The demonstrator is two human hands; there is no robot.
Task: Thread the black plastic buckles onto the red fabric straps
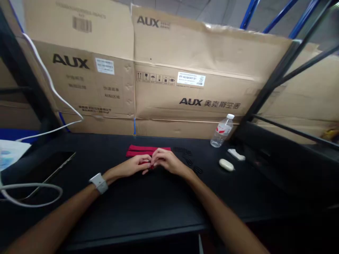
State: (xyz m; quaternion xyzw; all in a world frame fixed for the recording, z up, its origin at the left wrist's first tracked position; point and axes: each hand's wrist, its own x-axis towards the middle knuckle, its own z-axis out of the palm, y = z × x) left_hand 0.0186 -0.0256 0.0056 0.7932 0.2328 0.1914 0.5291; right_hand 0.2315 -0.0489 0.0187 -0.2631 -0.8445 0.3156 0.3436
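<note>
My left hand (135, 165), with a pale watch on its wrist, is closed in a pinch over the black table. My right hand (167, 161) meets it from the right, fingertips nearly touching. Between the fingers of both hands shows a small red piece (152, 167), mostly covered, so its exact shape is hidden. Just behind the hands lie flat red strips (144, 149), side by side and partly hidden by the right hand. Right of that hand are small black pieces (182, 151) in a row and black loops (197, 170), hard to make out against the dark surface.
A clear plastic bottle (222, 131) stands at the back right, near a white rounded case (226, 165) and a small white object (236, 154). At left are a phone (50, 164) and a white cable (31, 185). Cardboard boxes (159, 95) wall off the back.
</note>
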